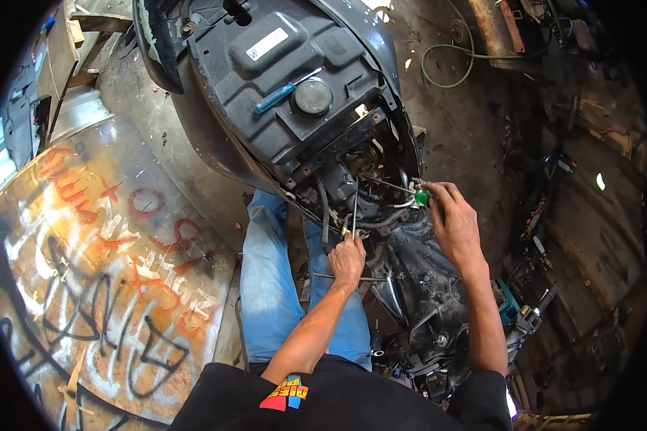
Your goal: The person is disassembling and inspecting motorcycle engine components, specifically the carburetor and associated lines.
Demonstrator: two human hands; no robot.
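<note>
My left hand (346, 257) is closed on a slim metal rod tool (354, 210), upright in the picture, reaching into the cavity at the rear of the black scooter body (223, 144). My right hand (454, 221) grips a green-handled screwdriver (423, 197) at the cavity's right edge, its shaft angled left among hoses and metal parts. Dark hoses (323, 212) hang beside my left hand. On the plastic tank cover (230, 79) lies a loose blue-handled screwdriver (273, 98), beside a round cap (313, 95).
A graffiti-covered board (86, 280) fills the lower left. The grimy engine (424, 302) sits below my right hand, near a teal power tool (509, 310). A green hose (446, 80) lies on the floor (453, 129). My jeans-clad legs (266, 287) are beneath the bodywork.
</note>
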